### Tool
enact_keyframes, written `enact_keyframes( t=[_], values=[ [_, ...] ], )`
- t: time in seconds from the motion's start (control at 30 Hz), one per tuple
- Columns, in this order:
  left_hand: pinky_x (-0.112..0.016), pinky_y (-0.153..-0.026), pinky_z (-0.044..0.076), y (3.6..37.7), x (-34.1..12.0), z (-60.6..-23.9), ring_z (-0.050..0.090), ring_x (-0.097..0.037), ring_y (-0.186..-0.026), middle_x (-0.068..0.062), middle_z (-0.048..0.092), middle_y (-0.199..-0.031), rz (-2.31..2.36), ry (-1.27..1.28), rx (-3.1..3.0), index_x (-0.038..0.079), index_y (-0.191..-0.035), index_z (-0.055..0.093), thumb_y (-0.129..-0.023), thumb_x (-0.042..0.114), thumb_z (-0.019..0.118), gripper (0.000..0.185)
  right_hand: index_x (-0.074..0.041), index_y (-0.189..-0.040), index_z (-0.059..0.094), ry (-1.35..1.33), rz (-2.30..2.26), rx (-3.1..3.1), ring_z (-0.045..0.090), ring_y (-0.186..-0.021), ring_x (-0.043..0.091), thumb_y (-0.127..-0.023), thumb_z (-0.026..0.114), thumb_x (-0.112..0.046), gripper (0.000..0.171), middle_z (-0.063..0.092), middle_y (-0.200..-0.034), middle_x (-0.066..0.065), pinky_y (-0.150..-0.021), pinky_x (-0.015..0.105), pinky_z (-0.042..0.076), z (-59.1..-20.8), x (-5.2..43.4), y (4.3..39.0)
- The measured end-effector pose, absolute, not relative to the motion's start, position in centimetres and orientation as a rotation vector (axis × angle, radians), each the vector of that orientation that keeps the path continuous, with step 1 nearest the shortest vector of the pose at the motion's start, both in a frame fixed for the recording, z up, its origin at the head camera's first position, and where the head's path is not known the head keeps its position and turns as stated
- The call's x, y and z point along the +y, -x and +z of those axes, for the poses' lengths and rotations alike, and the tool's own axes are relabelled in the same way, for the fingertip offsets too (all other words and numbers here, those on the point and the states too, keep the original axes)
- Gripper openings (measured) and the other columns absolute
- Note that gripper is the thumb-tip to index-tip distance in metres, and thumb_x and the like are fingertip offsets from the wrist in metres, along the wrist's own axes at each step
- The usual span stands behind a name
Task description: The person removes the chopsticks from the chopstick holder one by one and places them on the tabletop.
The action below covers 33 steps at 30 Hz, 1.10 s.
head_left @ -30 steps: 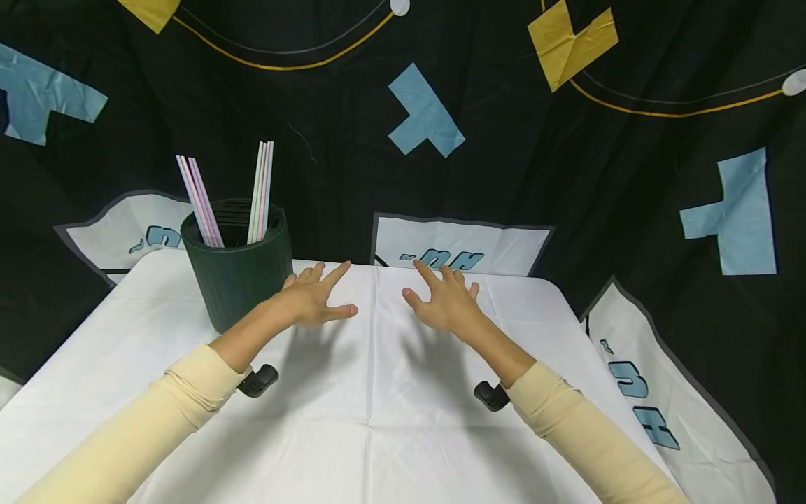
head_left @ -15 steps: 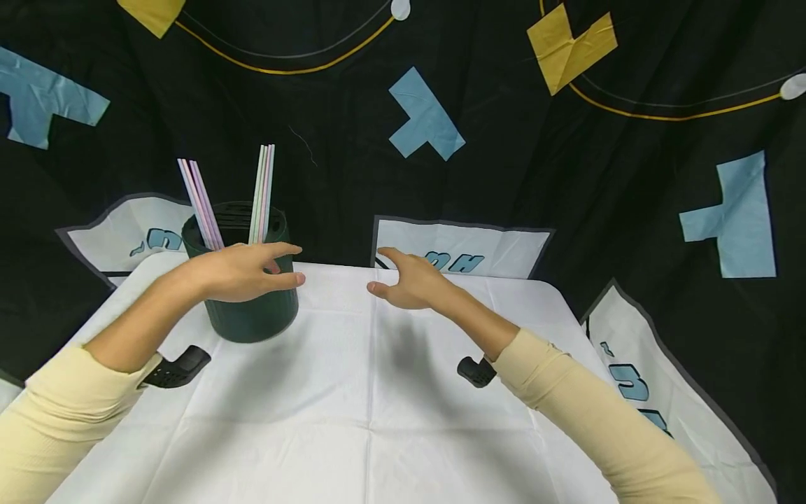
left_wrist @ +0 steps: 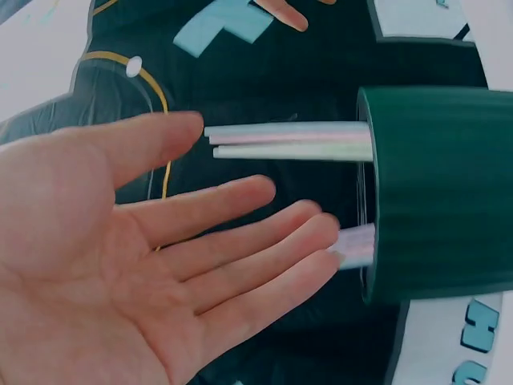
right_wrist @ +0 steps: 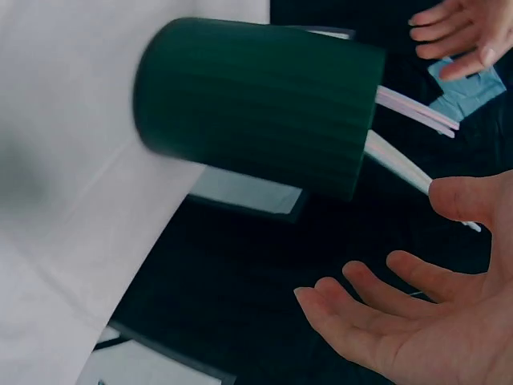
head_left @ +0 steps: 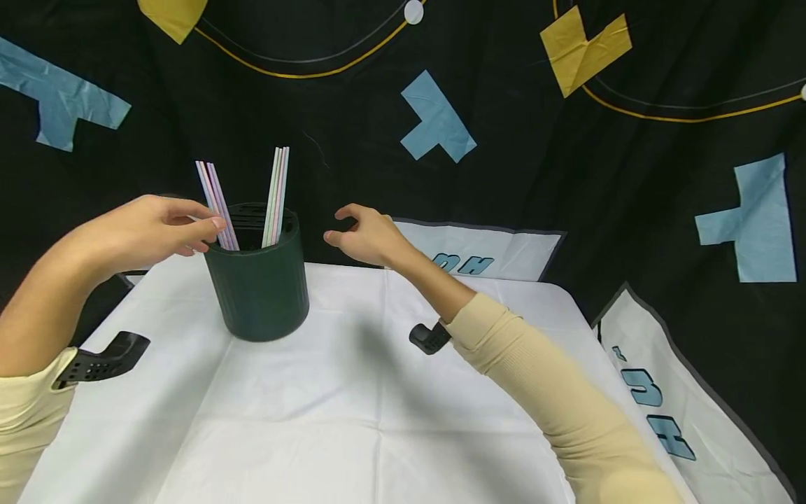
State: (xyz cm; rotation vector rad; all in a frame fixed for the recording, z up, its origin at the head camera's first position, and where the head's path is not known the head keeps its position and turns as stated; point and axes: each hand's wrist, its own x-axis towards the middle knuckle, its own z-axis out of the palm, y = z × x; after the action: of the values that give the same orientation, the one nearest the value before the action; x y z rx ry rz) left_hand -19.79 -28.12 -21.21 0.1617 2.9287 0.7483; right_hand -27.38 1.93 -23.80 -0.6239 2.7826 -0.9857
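A dark green ribbed cup stands upright near the back left of the white table. Two bunches of pastel straws stick out of it, a pink and purple bunch leaning left and a green and pink bunch nearly upright. My left hand hovers left of the cup's rim with straight fingers, fingertips right at the leaning bunch; I cannot tell if they touch it. My right hand floats just right of the rim, palm toward the cup, fingers loose and holding nothing.
A black backdrop cloth with blue and yellow shapes hangs right behind the table. The table's back edge runs just behind the cup. Black wrist mounts hang under both sleeves.
Both hands rose off the table and swung left. The left hand passed in front of the cup to its left side; the right hand came up beside the rim.
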Motion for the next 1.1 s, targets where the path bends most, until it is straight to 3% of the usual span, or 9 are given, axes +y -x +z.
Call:
enact_keyframes(
  t=[0.23, 0.43, 0.63, 0.73, 0.87, 0.93, 0.97, 1.03, 1.1],
  values=[
    [-0.078, -0.100, 0.038, 20.6, -31.2, -22.9, 0.053, -0.057, -0.121, -0.038, 0.051, -0.138, 0.913, 0.050, 2.988, -0.004, -0.149, 0.039, -0.101, 0.064, 0.032, 0.083, -0.021, -0.148, 0.050, 0.524, -1.128, 2.688, 0.058, -0.128, 0.026, -0.100, 0.059, -0.041, 0.052, 0.047, -0.155, 0.004, -0.105, 0.045, 0.052, -24.0, -0.7, 28.4],
    [-0.084, -0.102, 0.027, 21.6, -32.8, -25.2, 0.044, -0.058, -0.127, -0.040, 0.042, -0.142, 1.170, 0.237, 2.954, -0.005, -0.153, 0.033, -0.100, 0.067, 0.030, 0.089, -0.023, -0.151, 0.046, 0.398, -1.384, 2.513, 0.058, -0.130, 0.025, -0.100, 0.060, -0.041, 0.056, 0.048, -0.155, 0.003, -0.100, 0.042, 0.056, -24.5, -3.3, 28.9],
    [-0.084, -0.107, 0.018, 22.8, -32.9, -27.1, 0.040, -0.057, -0.136, -0.039, 0.034, -0.152, 1.365, 0.285, 2.806, 0.001, -0.160, 0.018, -0.099, 0.070, 0.029, 0.093, -0.022, -0.153, 0.044, 0.290, -1.572, 2.400, 0.054, -0.136, 0.026, -0.099, 0.062, -0.044, 0.061, 0.049, -0.154, 0.003, -0.106, 0.047, 0.052, -26.2, -5.6, 29.0],
    [-0.076, -0.112, 0.023, 23.3, -32.9, -27.7, 0.037, -0.057, -0.138, -0.039, 0.029, -0.154, 1.382, 0.232, 2.741, 0.002, -0.162, 0.009, -0.101, 0.066, 0.027, 0.089, -0.022, -0.153, 0.043, 0.253, -1.633, 2.364, 0.052, -0.137, 0.026, -0.099, 0.061, -0.046, 0.062, 0.049, -0.154, 0.003, -0.107, 0.049, 0.051, -27.4, -6.4, 29.0],
    [-0.041, -0.109, 0.048, 24.2, -32.8, -28.2, 0.036, -0.053, -0.141, -0.039, 0.024, -0.158, 1.435, 0.109, 2.638, -0.002, -0.161, 0.002, -0.106, 0.057, 0.025, 0.084, -0.023, -0.152, 0.044, 0.194, -1.723, 2.345, 0.057, -0.132, 0.025, -0.099, 0.058, -0.048, 0.060, 0.053, -0.149, 0.003, -0.104, 0.049, 0.053, -28.6, -6.9, 29.3],
    [-0.027, -0.099, 0.052, 24.6, -32.7, -28.5, 0.051, -0.039, -0.133, -0.037, 0.024, -0.159, 1.464, 0.081, 2.597, -0.003, -0.160, 0.001, -0.106, 0.055, 0.025, 0.082, -0.023, -0.151, 0.046, 0.175, -1.780, 2.321, 0.058, -0.129, 0.025, -0.099, 0.057, -0.048, 0.058, 0.056, -0.146, 0.004, -0.102, 0.049, 0.055, -29.1, -7.2, 29.4],
    [-0.023, -0.095, 0.053, 24.9, -32.7, -28.6, 0.059, -0.030, -0.126, -0.033, 0.033, -0.157, 1.496, 0.080, 2.572, -0.003, -0.160, 0.002, -0.107, 0.054, 0.027, 0.082, -0.024, -0.150, 0.048, 0.165, -1.799, 2.316, 0.059, -0.128, 0.025, -0.099, 0.057, -0.048, 0.057, 0.057, -0.144, 0.004, -0.101, 0.049, 0.055, -29.3, -7.3, 29.5],
    [-0.019, -0.092, 0.056, 25.3, -32.8, -29.0, 0.067, -0.010, -0.108, -0.017, 0.057, -0.140, 1.551, 0.072, 2.524, -0.003, -0.160, 0.004, -0.107, 0.052, 0.030, 0.081, -0.024, -0.147, 0.051, 0.148, -1.827, 2.308, 0.059, -0.126, 0.025, -0.099, 0.057, -0.047, 0.053, 0.058, -0.142, 0.003, -0.100, 0.050, 0.056, -29.6, -7.7, 29.6],
    [-0.021, -0.091, 0.057, 25.7, -32.8, -29.3, 0.064, 0.007, -0.091, 0.007, 0.067, -0.115, 1.622, 0.069, 2.472, -0.004, -0.160, 0.006, -0.107, 0.051, 0.033, 0.081, -0.024, -0.144, 0.054, 0.127, -1.850, 2.302, 0.059, -0.125, 0.025, -0.100, 0.057, -0.046, 0.050, 0.058, -0.141, 0.003, -0.099, 0.051, 0.056, -30.0, -8.0, 29.7]
  ],
)
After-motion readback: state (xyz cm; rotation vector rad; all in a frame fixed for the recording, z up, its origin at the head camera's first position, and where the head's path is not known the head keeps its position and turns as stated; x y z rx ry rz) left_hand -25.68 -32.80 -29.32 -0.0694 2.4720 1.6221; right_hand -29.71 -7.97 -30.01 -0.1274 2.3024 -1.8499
